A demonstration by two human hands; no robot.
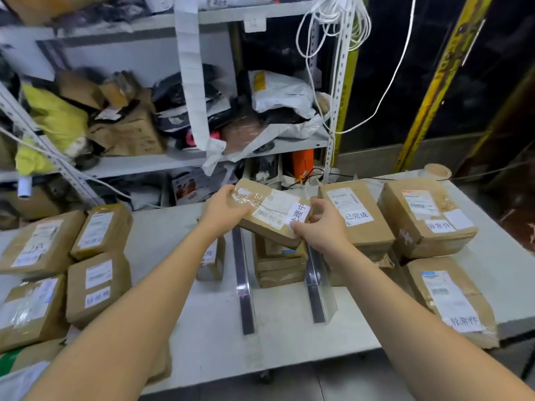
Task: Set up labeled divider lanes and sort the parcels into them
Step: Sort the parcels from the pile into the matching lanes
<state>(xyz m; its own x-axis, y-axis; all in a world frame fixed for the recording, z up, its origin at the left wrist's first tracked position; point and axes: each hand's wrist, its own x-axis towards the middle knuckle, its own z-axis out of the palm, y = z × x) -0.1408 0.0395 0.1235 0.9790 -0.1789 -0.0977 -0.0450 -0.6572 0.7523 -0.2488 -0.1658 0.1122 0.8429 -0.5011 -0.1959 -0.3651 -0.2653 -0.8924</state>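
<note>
Presently, left hand (224,208) and right hand (320,228) clamp a labelled brown parcel (272,211) at opposite ends, tilted, above the parcel stack (279,263) between two upright dividers (244,282) on the table (289,328).

Both my bare arms reach forward and slightly inward, elbows low, wrists nearly straight. My left hand (224,208) curls, fingers wrapped over the top, thumb underneath. My right hand (320,225) sits palm down, fingers bent, thumb and forefinger pinched together at its near corner.
</note>
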